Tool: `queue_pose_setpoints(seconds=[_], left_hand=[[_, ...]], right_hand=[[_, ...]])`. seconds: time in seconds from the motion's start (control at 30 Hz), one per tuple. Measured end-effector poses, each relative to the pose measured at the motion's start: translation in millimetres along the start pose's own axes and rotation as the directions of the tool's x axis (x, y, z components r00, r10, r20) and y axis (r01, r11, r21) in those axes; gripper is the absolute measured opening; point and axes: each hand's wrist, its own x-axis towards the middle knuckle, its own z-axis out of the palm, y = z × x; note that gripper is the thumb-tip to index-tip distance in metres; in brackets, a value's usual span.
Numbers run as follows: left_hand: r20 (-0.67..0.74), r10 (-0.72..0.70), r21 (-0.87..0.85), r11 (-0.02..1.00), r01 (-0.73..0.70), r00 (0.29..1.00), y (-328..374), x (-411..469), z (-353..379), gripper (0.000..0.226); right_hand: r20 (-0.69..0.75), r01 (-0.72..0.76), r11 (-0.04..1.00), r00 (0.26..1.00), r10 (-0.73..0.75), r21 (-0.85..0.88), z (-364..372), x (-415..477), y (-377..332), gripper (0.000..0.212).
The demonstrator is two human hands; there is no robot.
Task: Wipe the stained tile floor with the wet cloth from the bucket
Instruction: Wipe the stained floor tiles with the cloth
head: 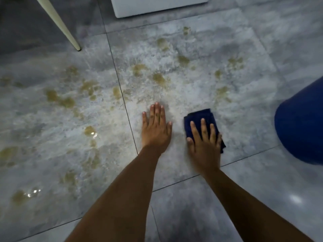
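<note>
A folded dark blue cloth lies flat on the grey tile floor. My right hand presses down on its near half with fingers spread. My left hand rests palm-down on the bare tile just left of the cloth, fingers apart, holding nothing. Yellow-brown stains and whitish smears spread over the tiles ahead and to the left. The blue bucket stands at the right edge, partly out of frame.
A cream chair leg slants down to the floor at the upper left. A white appliance or cabinet base sits at the top centre. Wet puddles glint at the lower left.
</note>
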Motion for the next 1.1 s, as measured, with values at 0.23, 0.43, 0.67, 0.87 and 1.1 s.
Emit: queue_pose_setpoints(seconds=[0.23, 0.43, 0.67, 0.87, 1.1], left_hand=[[-0.079, 0.061, -0.098, 0.993, -0.069, 0.995, 20, 13, 0, 0.063], [-0.002, 0.010, -0.020, 1.000, -0.010, 1.000, -2, 4, 6, 0.062], [-0.014, 0.203, 0.071, 0.977, -0.201, 0.979, 14, 28, -11, 0.062], [0.039, 0.212, -0.028, 0.977, -0.211, 0.976, 60, 48, -8, 0.063], [-0.094, 0.167, -0.075, 0.982, -0.174, 0.981, 81, 71, 1, 0.063]], right_hand=[[-0.028, -0.330, 0.941, 0.943, 0.333, 0.079, -23, 62, 68, 0.060], [-0.013, -0.385, 0.918, 0.922, 0.387, 0.094, 6, -31, -2, 0.057], [0.089, -0.387, 0.921, 0.920, 0.383, 0.040, -17, 21, 66, 0.057], [0.100, -0.453, 0.889, 0.889, 0.446, 0.062, -12, 2, 48, 0.061], [0.022, -0.327, 0.943, 0.945, 0.326, 0.061, -48, 112, 112, 0.058]])
